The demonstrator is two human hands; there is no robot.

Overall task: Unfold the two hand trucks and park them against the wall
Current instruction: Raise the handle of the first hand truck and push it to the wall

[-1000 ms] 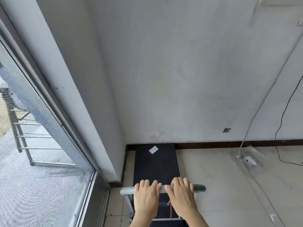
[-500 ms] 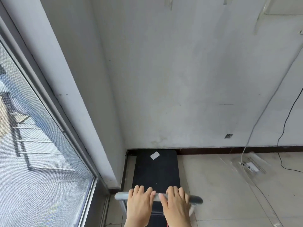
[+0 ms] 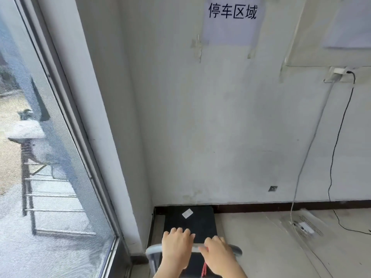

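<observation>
Both hands, left (image 3: 176,250) and right (image 3: 218,255), clasp the grey tubular handle (image 3: 236,250) of the black flat-decked hand truck (image 3: 192,223); its front edge meets the wall's dark skirting (image 3: 281,206), wheels hidden.

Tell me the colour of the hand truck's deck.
Black, with a small white label on the hand truck's deck; head view.

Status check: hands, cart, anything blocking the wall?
Left hand and right hand both on the grey handle. Black deck nosed up to the baseboard. Nothing blocking; cables off right.
</observation>
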